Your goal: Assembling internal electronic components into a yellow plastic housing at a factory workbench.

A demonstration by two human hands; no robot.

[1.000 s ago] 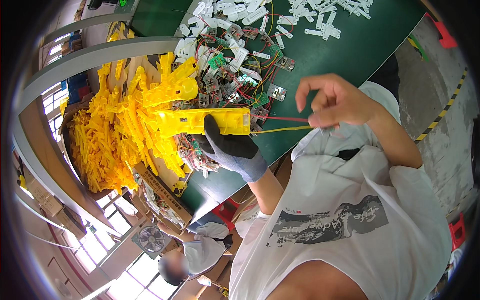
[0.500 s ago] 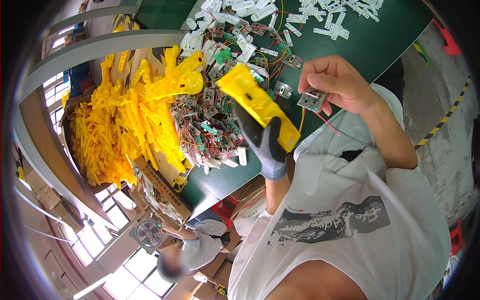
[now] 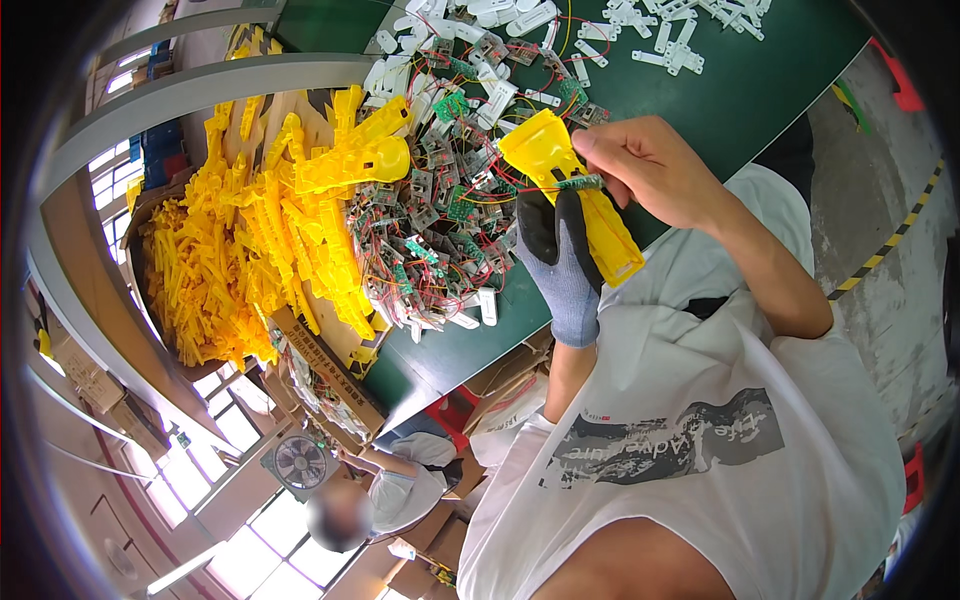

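My left hand [image 3: 562,265], in a grey and black glove, is shut on a long yellow plastic housing [image 3: 545,150] and holds it tilted above the green table [image 3: 760,90]. My bare right hand [image 3: 650,165] pinches a small green circuit board [image 3: 578,182] with thin wires and presses it against the middle of the housing. Directly left of my hands lies a heap of similar wired circuit boards [image 3: 430,230].
A big pile of yellow plastic parts [image 3: 250,240] fills a cardboard box [image 3: 330,370] at the left. White plastic pieces [image 3: 640,30] are scattered along the top of the table. Another person [image 3: 390,480] sits near a small fan [image 3: 300,462] below the table edge.
The yellow housing has swung from lying sideways to pointing up and left. My right hand has come down from the right and brought the small board onto the housing.
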